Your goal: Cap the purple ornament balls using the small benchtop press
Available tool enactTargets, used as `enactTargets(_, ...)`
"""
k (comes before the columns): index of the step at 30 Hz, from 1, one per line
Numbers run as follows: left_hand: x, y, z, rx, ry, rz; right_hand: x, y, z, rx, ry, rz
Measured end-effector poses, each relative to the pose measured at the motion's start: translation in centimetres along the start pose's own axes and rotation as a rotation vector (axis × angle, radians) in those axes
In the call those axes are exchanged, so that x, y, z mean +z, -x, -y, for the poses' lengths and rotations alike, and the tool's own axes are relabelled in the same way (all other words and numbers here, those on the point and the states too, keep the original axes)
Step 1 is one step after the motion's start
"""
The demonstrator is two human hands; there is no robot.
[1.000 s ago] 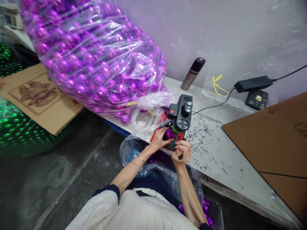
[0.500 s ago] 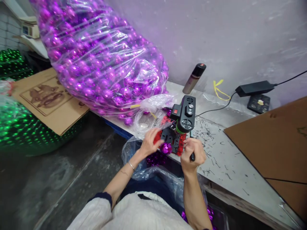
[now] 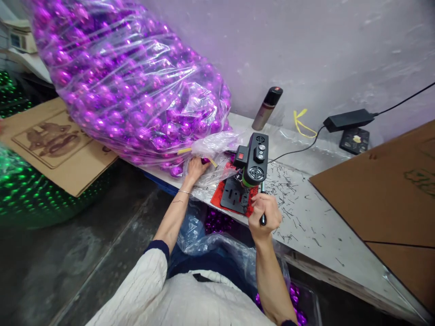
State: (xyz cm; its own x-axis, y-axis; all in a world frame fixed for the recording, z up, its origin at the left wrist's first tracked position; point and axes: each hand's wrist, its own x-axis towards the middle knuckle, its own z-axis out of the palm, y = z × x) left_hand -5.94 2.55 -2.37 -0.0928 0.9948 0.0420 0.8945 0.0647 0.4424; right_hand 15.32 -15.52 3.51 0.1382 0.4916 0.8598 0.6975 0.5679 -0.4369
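My left hand (image 3: 197, 169) reaches into the mouth of a big clear plastic bag (image 3: 212, 144), its fingers closed around a shiny purple bauble (image 3: 205, 160) that is partly hidden. My right hand (image 3: 265, 215) grips the black-ended lever handle (image 3: 263, 220) of a small black bench machine (image 3: 256, 156) with a red switch. Under the machine's head is a slotted black base plate (image 3: 231, 195) on a red cloth (image 3: 216, 195); no bauble shows at the plate's front. Many purple baubles (image 3: 136, 99) fill the bag.
Below the table edge, more purple baubles (image 3: 217, 221) lie in a plastic-lined container. Small dark wire bits (image 3: 288, 194) litter the white tabletop (image 3: 326, 235). A spray can (image 3: 267, 108), a power adapter (image 3: 348, 121) and a cardboard box (image 3: 384, 194) stand around. Cardboard (image 3: 54, 140) covers green baubles at left.
My left hand has moved from the front of the base plate up and left to the bag's mouth. The bauble at the plate's front is gone. My right hand stays on the lever.
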Motion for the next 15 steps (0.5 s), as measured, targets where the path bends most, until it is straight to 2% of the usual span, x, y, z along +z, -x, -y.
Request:
enactTargets(5,-0.3,2.5,0.8,0.086,0.161,-0.040,0.0,-0.1,0.0,-0.016,0.022,-0.007)
enactTargets(10,-0.8,7.9,0.5,0.174,0.331,-0.136,0.0,0.0,-0.5,0.025,-0.005,-0.020)
enactTargets(13,-1.5,11.5,-0.3,0.219,0.351,-0.167,0.2,1.0,-0.7,0.175,-0.073,-0.108)
enactTargets(15,-2.0,13.6,-0.8,0.268,0.348,-0.159,0.5,2.1,-0.6,0.367,-0.096,-0.173)
